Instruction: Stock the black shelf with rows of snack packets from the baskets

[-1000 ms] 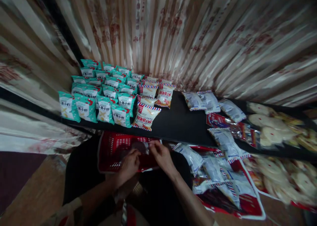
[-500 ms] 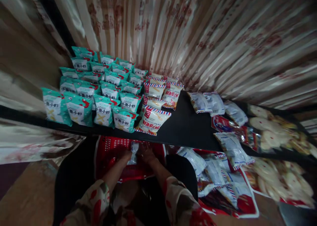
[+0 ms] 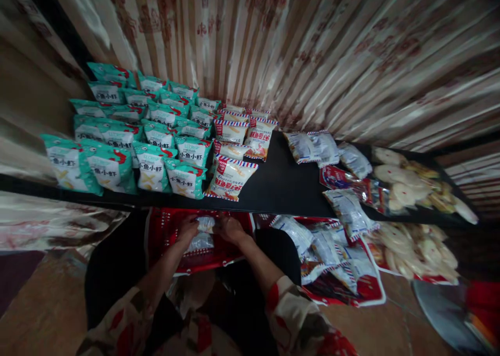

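A red plastic basket (image 3: pixel 160 252) rests on my lap, below the front edge of the black table. Inside it a pale snack bag (image 3: pixel 205 224) lies between my hands. My left hand (image 3: pixel 187 229) grips its left side, and my right hand (image 3: pixel 231 228) holds the right side, fingers bent and partly in shadow. Just below it in the basket is a second pale bag (image 3: pixel 200 243), apparently untouched. Closest on the table above is a white, red-lettered snack bag (image 3: pixel 231 178) standing upright. Beside it stand several rows of teal snack bags (image 3: pixel 184 180).
Right of my legs sits another red basket (image 3: pixel 373 288) filled with silver-backed bags (image 3: pixel 328 246). More bags lie flat on the black table (image 3: pixel 289 189), near a pile of pale packaged items (image 3: pixel 406 184). A patterned curtain (image 3: pixel 234 43) hangs behind.
The view has shifted, so the table goods appear further left. Between my hands the bag now lies more crosswise, and a second bag shows below it in the basket.
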Demonstrator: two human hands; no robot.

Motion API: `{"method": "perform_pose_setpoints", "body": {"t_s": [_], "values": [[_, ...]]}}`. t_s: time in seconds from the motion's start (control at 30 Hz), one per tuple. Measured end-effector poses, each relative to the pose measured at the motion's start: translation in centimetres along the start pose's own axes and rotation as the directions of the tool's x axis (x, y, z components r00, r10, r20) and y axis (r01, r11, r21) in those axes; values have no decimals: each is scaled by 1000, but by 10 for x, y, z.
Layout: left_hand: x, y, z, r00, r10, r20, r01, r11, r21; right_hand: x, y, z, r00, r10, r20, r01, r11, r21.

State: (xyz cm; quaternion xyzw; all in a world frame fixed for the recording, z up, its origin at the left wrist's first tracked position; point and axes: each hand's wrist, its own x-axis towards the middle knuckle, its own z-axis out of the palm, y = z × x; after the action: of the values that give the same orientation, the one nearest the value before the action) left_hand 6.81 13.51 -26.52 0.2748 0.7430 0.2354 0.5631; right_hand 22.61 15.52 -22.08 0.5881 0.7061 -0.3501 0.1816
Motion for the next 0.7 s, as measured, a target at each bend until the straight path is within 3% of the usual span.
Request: {"method": "perform_pose_setpoints", "body": {"t_s": [0.2, 0.37, 0.47, 0.57, 0.7], "values": [[-38, 24, -32, 995, 79, 54, -74, 994, -83, -48, -1, -12, 970, -212, -116, 226, 965, 130], [-79, 46, -50, 967, 199, 160, -180, 976, -124, -82, 4, -24, 942, -280, -184, 328, 881, 342], [-102, 56, -58, 943, 266, 200, -244, 962, -125, -100, 11, -34, 926, -287, -247, 377, 757, 533], [-118, 62, -63, 909, 348, 228, -322, 936, -145, -117, 18, -42, 932, -279, -232, 357, 588, 726], [-132, 60, -63, 873, 479, 97, -462, 873, -155, -135, 24, -42, 943, -230, -241, 313, 362, 878]]}}
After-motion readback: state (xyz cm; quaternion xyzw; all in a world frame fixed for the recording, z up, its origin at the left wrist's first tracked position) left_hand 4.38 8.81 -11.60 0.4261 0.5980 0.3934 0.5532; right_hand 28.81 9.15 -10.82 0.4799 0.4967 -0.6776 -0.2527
